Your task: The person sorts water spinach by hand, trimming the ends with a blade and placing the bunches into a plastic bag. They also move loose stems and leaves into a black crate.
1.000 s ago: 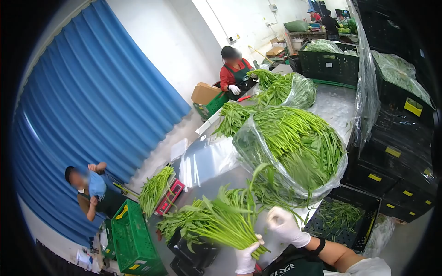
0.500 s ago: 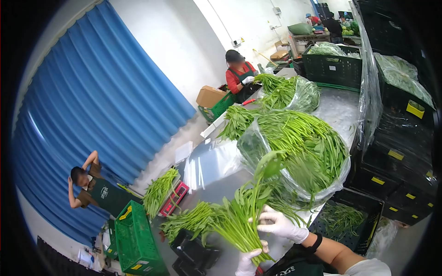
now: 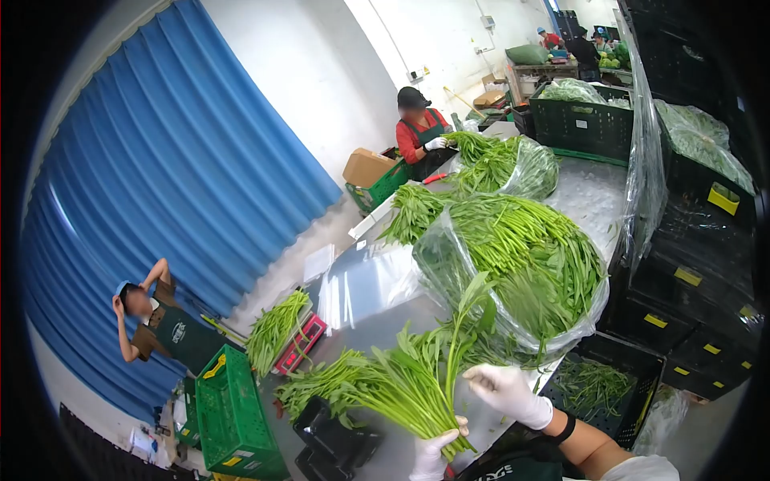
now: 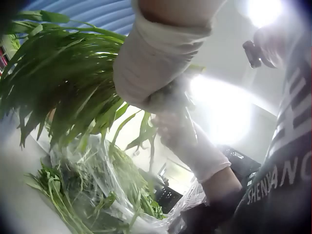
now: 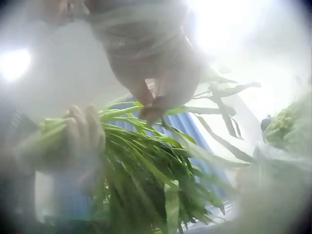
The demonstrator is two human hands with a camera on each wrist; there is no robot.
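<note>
The left hand is clenched round the cut ends of a bunch of greens, holding it slanted above the near edge of the table; its wrist is cut off by the bottom of the head view. The right hand hangs just beside the stalks, fingers bent. In the right wrist view its thumb and finger come together over a stem, but haze covers the fingertips, so I cannot tell whether they grasp it.

The bunch's leafy end overlaps more greens on the table, and where one stops and the other begins is hard to make out. Leaves partly cover a black stand by the table's near edge; what it is stays unclear.

A big clear bag of greens lies toward the table's right edge, its underside hidden. Below that edge, a black crate with loose greens shows only in part. A red scale sits at the left edge, its pan mostly hidden under stalks, near a green crate.

In the left wrist view glare washes out the middle, and lettering on a dark apron is cut off.
</note>
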